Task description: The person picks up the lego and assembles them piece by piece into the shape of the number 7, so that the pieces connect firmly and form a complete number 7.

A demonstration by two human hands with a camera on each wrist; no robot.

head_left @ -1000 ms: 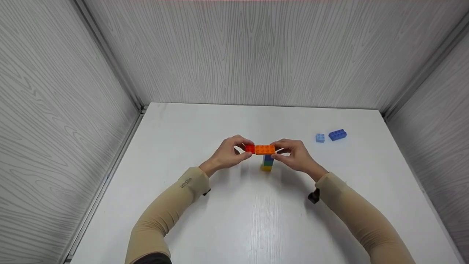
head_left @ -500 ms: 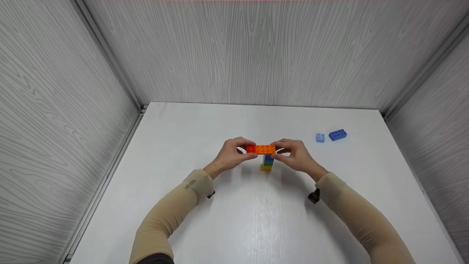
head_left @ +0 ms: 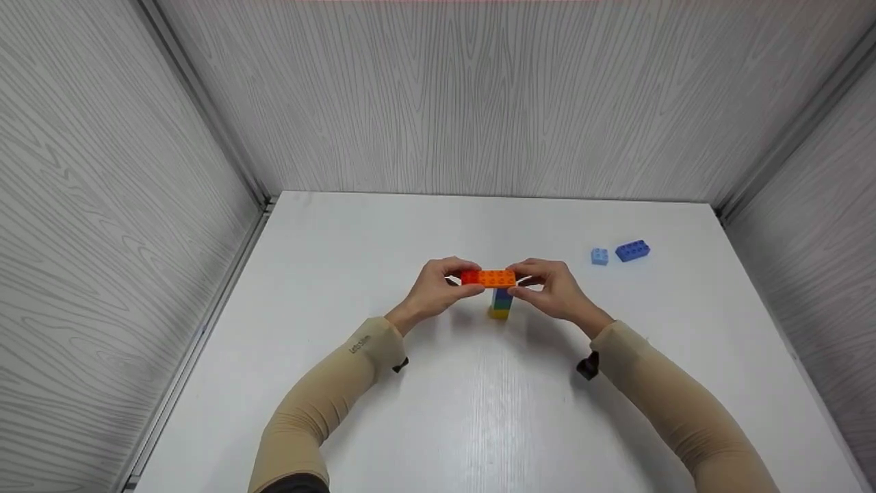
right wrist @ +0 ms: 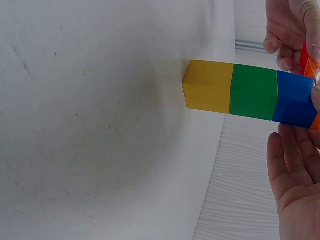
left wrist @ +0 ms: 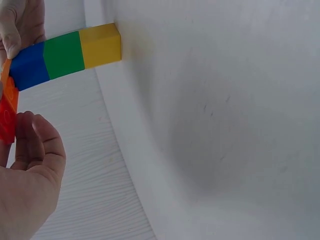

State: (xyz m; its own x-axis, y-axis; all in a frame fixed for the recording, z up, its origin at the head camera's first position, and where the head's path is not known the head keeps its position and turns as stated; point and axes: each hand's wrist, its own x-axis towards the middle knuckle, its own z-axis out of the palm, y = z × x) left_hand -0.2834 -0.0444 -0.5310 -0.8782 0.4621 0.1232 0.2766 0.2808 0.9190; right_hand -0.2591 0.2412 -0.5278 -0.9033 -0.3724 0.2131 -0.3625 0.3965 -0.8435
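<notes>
A small tower stands on the white table: a yellow brick (right wrist: 209, 87) at the bottom, a green brick (right wrist: 254, 92), then a blue brick (right wrist: 297, 99). Across its top lies a thin orange toy brick (head_left: 497, 278) with two rows of studs, sticking out to the left. A red toy brick (head_left: 470, 276) meets the orange one's left end, overlapping its edge in the left wrist view. My left hand (head_left: 438, 287) pinches the red brick between thumb and fingers. With thumb and fingers, my right hand (head_left: 553, 291) grips the orange brick's right end above the tower.
Two loose bricks lie at the back right of the table (head_left: 438, 411): a small light blue brick (head_left: 599, 257) and a longer dark blue brick (head_left: 632, 250). Grey wood-patterned panels (head_left: 452, 96) enclose the table at the back and sides.
My left hand has moved slightly right with the red brick, closing the thin gap to the orange brick. My right hand and the tower have stayed nearly in place.
</notes>
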